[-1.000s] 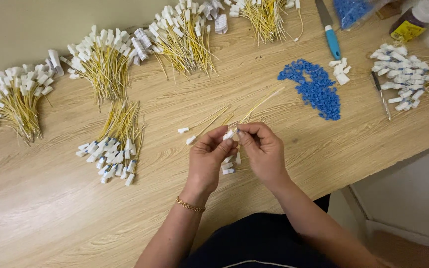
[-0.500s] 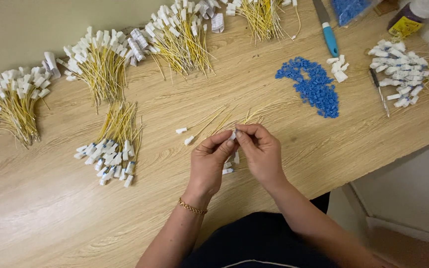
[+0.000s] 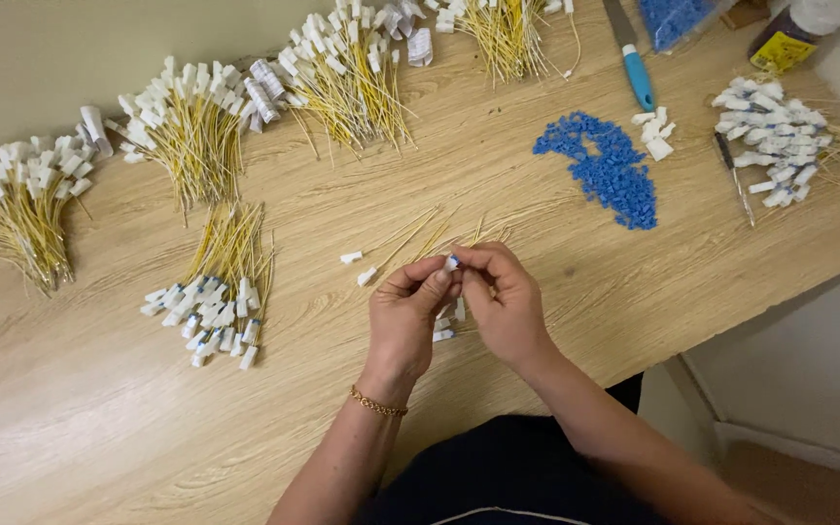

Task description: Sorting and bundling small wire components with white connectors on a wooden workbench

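**Both hands pinch a small white connector over the tabletop**

On the wooden tabletop (image 3: 99, 428), going left to right: a fan of yellow wires with white ends at the far left (image 3: 12, 199), a second bundle (image 3: 192, 126) beside it, and below that a smaller bundle (image 3: 216, 292) whose white ends carry blue bits. A third bundle (image 3: 347, 73) lies at the top centre, with a fourth (image 3: 503, 24) cut off by the top edge. Two loose white pieces (image 3: 359, 266) lie just left of the hands. Right of centre is a heap of blue beads (image 3: 605, 170), a blue-handled tool (image 3: 637, 73) above it, and a few white caps (image 3: 655, 131) beside. At top right stands a dark bottle with a yellow label (image 3: 785, 39); below it lies a pile of white connectors (image 3: 770, 136).

The left hand (image 3: 405, 316), with a gold bracelet (image 3: 376, 402) at the wrist, is curled, fingers meeting the right hand (image 3: 507, 301). Both grip a small white connector (image 3: 451, 262) by the fingertips, above loose yellow wires (image 3: 439, 228); whether a wire is attached is hard to tell. A few more white pieces (image 3: 444, 326) lie under the hands.

Since a second ago, the hands have stayed at the same spot and the piles are unmoved; the connector has been turned a little between the fingertips.
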